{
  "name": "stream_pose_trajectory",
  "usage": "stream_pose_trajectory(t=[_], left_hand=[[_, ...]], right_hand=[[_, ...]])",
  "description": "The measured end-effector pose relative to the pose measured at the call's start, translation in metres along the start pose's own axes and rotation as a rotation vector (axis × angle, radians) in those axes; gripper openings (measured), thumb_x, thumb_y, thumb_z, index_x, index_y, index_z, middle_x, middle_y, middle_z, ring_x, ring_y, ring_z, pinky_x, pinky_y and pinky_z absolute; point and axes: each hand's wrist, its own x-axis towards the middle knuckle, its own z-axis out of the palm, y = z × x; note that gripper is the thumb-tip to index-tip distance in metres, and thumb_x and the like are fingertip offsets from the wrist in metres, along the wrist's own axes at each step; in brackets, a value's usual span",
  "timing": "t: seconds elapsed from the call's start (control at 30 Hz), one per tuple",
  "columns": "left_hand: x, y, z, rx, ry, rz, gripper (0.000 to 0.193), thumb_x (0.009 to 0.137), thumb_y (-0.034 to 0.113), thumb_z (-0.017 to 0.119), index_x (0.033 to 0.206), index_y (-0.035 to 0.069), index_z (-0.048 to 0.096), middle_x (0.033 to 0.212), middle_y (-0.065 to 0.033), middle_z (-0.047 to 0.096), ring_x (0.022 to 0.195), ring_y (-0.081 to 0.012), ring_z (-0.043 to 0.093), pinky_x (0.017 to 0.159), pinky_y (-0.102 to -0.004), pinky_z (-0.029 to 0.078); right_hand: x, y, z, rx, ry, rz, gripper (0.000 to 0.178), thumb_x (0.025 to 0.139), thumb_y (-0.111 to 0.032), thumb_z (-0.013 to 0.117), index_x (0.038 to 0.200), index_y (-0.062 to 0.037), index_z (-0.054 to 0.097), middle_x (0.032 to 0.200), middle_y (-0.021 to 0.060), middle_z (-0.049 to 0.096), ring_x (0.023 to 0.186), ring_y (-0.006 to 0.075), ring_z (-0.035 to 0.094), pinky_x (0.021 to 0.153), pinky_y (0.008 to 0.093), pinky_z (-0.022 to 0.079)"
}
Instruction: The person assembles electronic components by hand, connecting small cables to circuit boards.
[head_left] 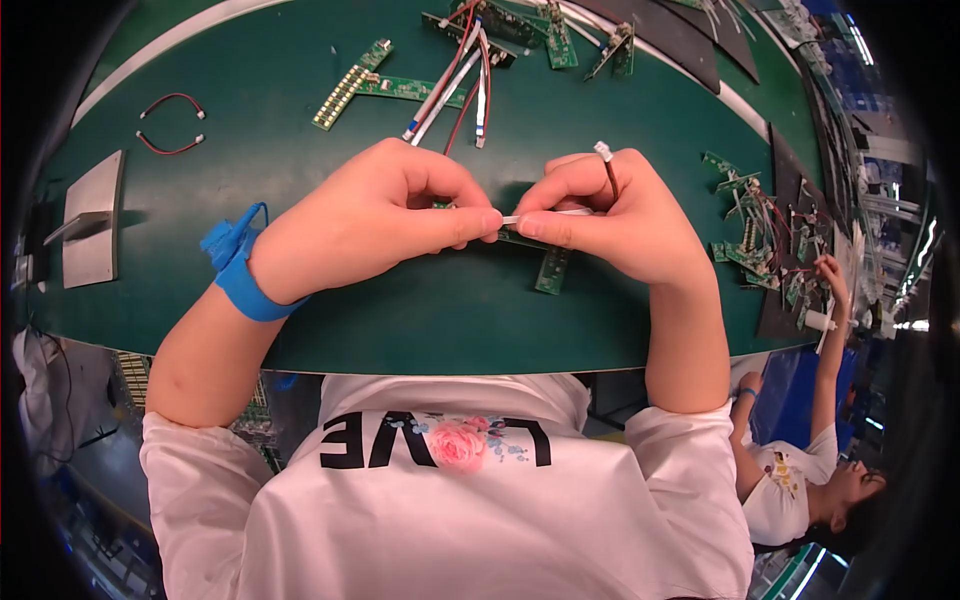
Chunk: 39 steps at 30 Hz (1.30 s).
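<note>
Green bench [450, 340], loose boards [412, 89] toward far side. Between hands, circuit board [552, 270]: left hand [380, 210] pinches it, grip partly hidden; right hand [620, 205] pinches white lead [511, 219], white plug [602, 150] on dark wire [611, 180] poking up. Joining likely calls for steady board, lead squared first, gentle straight push, no twisting.

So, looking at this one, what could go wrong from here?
First, the thin white piece shows only a narrow bit beyond the right grip, so it might slip. Second, the dark wire and its white plug stick up by that grip and could snag. Third, the green circuit board juts out below the left grip and right grip and might get bent.
</note>
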Motion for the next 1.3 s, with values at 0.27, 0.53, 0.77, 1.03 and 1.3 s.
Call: stream_pose_trajectory(t=[0.27,0.53,0.77,1.03,1.3], left_hand=[[0.003,-0.009,0.011,0.138,0.118,0.159,0.021,0.085,-0.004,0.057,0.105,-0.004,0.062,0.091,-0.0053,0.063,0.073,-0.0089,0.058,0.063,-0.0187,0.045],[0.006,-0.02,0.019,-0.262,0.211,0.153,0.033,0.085,-0.007,0.053,0.119,-0.005,0.051,0.103,-0.0141,0.064,0.09,-0.0192,0.064,0.083,-0.0271,0.051],[0.006,-0.022,0.021,-0.411,0.239,0.13,0.028,0.088,-0.002,0.053,0.116,-0.005,0.051,0.104,-0.0142,0.064,0.097,-0.0236,0.064,0.088,-0.0322,0.051],[0.005,-0.024,0.02,-0.465,0.195,0.033,0.031,0.088,-0.002,0.053,0.118,-0.003,0.048,0.105,-0.0141,0.064,0.099,-0.0241,0.064,0.09,-0.034,0.051],[0.006,-0.024,0.021,-0.475,0.207,0.033,0.029,0.088,-0.001,0.052,0.116,-0.004,0.049,0.105,-0.0144,0.064,0.097,-0.0238,0.065,0.089,-0.0341,0.052]], right_hand=[[-0.013,0.005,-0.006,0.064,0.291,0.031,0.005,0.078,-0.002,0.069,0.082,0.0001,0.066,0.059,-0.0075,0.05,0.053,-0.0024,0.042,0.048,0.0146,0.031],[-0.019,0.01,0.019,0.011,0.423,-0.027,0.007,0.076,0.005,0.065,0.082,0.0014,0.063,0.069,-0.0008,0.057,0.062,0.0022,0.044,0.055,0.0164,0.032],[-0.018,0.022,0.019,-0.585,0.403,-0.336,0.011,0.071,0.007,0.066,0.079,0.0001,0.063,0.076,0.0039,0.063,0.101,0.0209,0.045,0.077,0.0291,0.039],[-0.013,0.026,0.023,-0.419,0.415,-0.429,0.009,0.072,0.003,0.068,0.08,0.0025,0.066,0.078,0.0042,0.064,0.102,0.02,0.045,0.097,0.0378,0.029],[-0.012,0.025,0.029,-0.313,0.478,-0.38,0.009,0.071,0.004,0.068,0.08,0.0029,0.066,0.084,0.0066,0.057,0.093,0.0178,0.047,0.094,0.0335,0.033]])
